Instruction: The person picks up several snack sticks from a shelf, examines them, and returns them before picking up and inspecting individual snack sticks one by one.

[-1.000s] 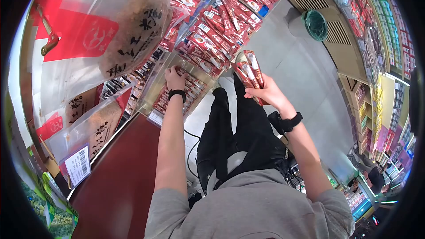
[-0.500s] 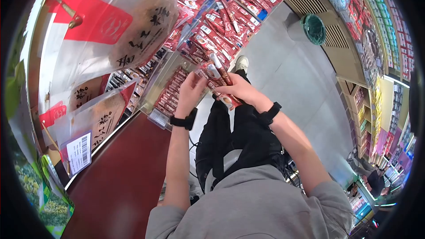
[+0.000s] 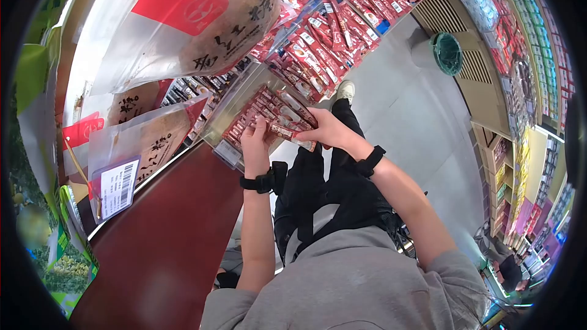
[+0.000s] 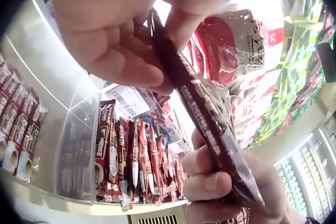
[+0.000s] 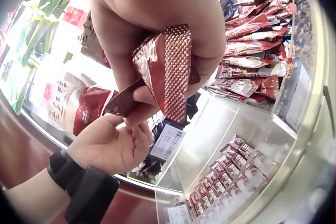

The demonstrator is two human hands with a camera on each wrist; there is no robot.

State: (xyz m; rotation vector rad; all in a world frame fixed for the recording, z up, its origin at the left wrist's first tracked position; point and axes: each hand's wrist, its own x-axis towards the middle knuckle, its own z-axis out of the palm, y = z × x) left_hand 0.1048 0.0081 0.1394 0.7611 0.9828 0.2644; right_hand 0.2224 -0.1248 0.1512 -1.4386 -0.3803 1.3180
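Both hands meet over an acrylic bin (image 3: 215, 135) that holds rows of small red-brown stick packets. My right hand (image 3: 333, 129) grips several red stick packets (image 3: 292, 109) together; in the right wrist view the crimped end of one packet (image 5: 177, 71) sticks out from its fingers. My left hand (image 3: 255, 150) pinches the far end of one slim packet (image 4: 197, 103), which slants between the two hands in the left wrist view. White lettering runs along that packet's dark red side. In the right wrist view my left hand (image 5: 113, 145) sits below the right one.
Larger bins of red packets (image 3: 318, 49) continue beyond the acrylic bin. Big clear bags (image 3: 244, 36) with black lettering hang at the left, above a barcode card (image 3: 119, 186). A dark red counter (image 3: 159, 244) lies at the left, a green-lined waste bin (image 3: 448, 55) at the right.
The left hand has come out of the acrylic bin to the right hand and now pinches a packet. The right hand has moved left with its packets, over the bin's edge.
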